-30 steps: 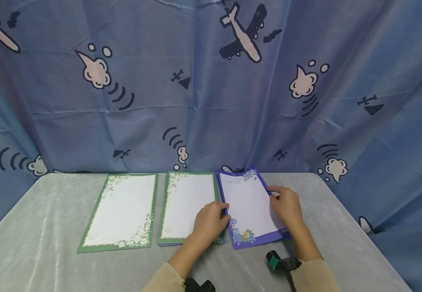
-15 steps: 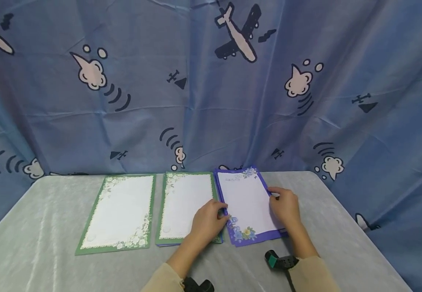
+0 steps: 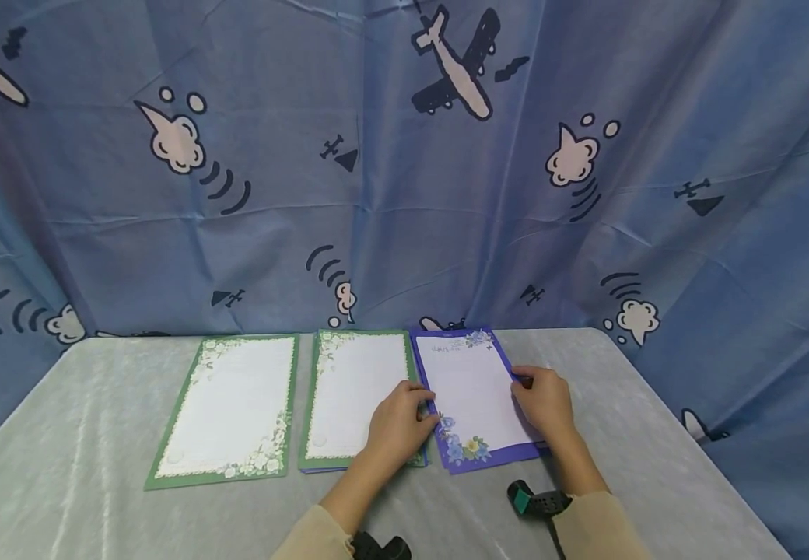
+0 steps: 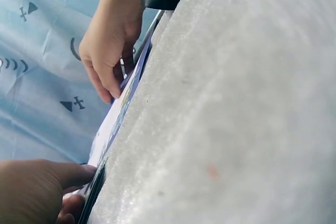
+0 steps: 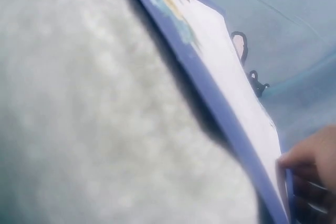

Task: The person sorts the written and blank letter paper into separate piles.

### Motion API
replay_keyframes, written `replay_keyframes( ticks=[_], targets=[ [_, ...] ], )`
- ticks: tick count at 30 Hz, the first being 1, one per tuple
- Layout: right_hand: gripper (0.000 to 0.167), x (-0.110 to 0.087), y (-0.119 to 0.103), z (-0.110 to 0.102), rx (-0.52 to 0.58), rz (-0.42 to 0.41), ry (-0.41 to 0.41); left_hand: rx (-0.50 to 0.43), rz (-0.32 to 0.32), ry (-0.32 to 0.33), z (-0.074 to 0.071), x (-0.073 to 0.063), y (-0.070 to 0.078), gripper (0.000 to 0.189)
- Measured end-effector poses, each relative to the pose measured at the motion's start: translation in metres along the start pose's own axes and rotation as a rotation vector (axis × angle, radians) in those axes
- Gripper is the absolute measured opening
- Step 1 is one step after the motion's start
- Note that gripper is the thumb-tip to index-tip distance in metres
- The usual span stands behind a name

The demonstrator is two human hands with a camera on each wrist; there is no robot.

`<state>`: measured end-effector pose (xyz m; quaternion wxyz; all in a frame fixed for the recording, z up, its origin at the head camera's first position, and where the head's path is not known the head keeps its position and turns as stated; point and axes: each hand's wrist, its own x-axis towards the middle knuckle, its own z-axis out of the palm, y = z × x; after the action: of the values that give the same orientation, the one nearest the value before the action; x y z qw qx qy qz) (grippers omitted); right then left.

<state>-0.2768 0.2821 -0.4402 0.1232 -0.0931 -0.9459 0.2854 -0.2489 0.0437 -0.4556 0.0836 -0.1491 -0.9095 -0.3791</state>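
Observation:
A stack of purple-bordered paper sheets (image 3: 471, 389) with blue and yellow flowers lies at the right of the row in the head view. My left hand (image 3: 400, 426) pinches its left edge, thumb and fingertips at the border. On the opposite side my right hand (image 3: 546, 403) holds the right edge; in the right wrist view the thumb lies over the paper (image 5: 231, 82) and the other fingers curl at its side. The left wrist view shows my left thumb (image 4: 79, 174) at the edge and the right hand (image 4: 113, 45) farther off.
A green-bordered stack (image 3: 358, 389), with purple showing beneath, lies partly under my left forearm. Farther left is another green-bordered sheet (image 3: 229, 408). A pale cloth covers the table (image 3: 47, 467), and a blue printed curtain (image 3: 271, 155) hangs behind. Both wrists wear black straps (image 3: 541, 502).
The purple sheets' top edge has come down slightly and their edges lie closer together at the lower right. My right hand has shifted a little left and down; the left stays at its edge.

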Motion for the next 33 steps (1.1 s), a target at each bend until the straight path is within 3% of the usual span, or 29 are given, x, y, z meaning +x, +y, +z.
replay_keyframes(
  ticks=[7,17,33],
  targets=[
    [0.035,0.0008,0.0025,0.0004,-0.003,0.009,0.007,-0.001,0.019,0.002,0.0,0.0015,0.0006,0.035],
    [0.036,0.0018,0.0068,-0.0017,0.015,-0.027,-0.017,-0.032,-0.025,-0.069,0.0027,0.0024,0.0021,0.041],
    [0.032,0.0009,0.0101,-0.003,0.039,0.0,-0.028,0.038,-0.02,-0.076,0.0023,0.0,0.001,0.044]
  ],
)
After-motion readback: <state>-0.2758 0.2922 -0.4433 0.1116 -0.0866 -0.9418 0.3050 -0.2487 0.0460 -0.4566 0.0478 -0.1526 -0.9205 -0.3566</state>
